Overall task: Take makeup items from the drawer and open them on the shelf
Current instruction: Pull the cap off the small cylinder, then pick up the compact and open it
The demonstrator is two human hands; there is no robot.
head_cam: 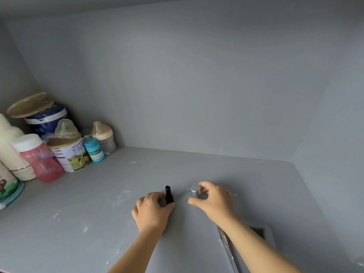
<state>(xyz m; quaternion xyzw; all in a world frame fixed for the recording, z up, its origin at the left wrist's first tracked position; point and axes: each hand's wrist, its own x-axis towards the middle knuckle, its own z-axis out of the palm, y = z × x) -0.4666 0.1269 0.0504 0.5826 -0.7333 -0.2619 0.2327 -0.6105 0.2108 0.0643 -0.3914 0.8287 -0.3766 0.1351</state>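
A black lipstick tube (169,194) stands upright on the grey shelf (98,213), uncapped, its open top showing. My left hand (152,209) grips its base from the left. To the right, a silver cap (194,191) stands on the shelf, and my right hand (213,200) holds it between thumb and fingers. Tube and cap are a short gap apart. The drawer (258,232) shows as a dark opening below my right forearm.
Baby items crowd the back left corner: a green formula tin (71,154), a blue tin (47,119), a pink bottle (42,160), a small teal jar (94,149), a feeding bottle (103,136). Grey walls close the back and right. A metal rail (228,251) runs by the drawer.
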